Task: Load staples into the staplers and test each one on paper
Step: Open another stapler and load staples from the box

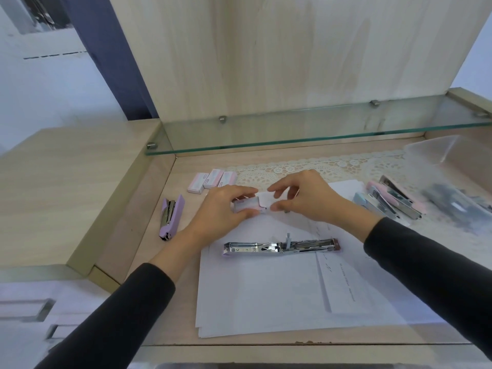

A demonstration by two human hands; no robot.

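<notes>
Open stapler (281,246): a silver stapler lies swung fully open and flat on a stack of white paper (266,288), near the middle of a pale wooden desk (185,310).
Left hand (222,209): just behind the open stapler and a little to the left, its fingers and thumb are curled round a small staple box (246,205), held just above the paper.
Right hand (306,201): just behind the open stapler and a little to the right, its thumb and fingertips pinch the white flap (266,199) at the box's open end.
Sleeves: both forearms are in black sleeves, one on each side of the open stapler.
Purple stapler (170,217): lies closed on the desk, well to the left of the open stapler.
Spare boxes (211,179): three pale pink boxes lie side by side behind and to the left of the open stapler.
More staplers (391,201): a cluster of pastel staplers lies behind and to the right of the open stapler, beside a clear plastic bag (452,203).
Lace mat (306,166): a cream mat runs along the back of the desk, behind the open stapler.
Glass shelf (292,129): hangs above the back of the desk.
</notes>
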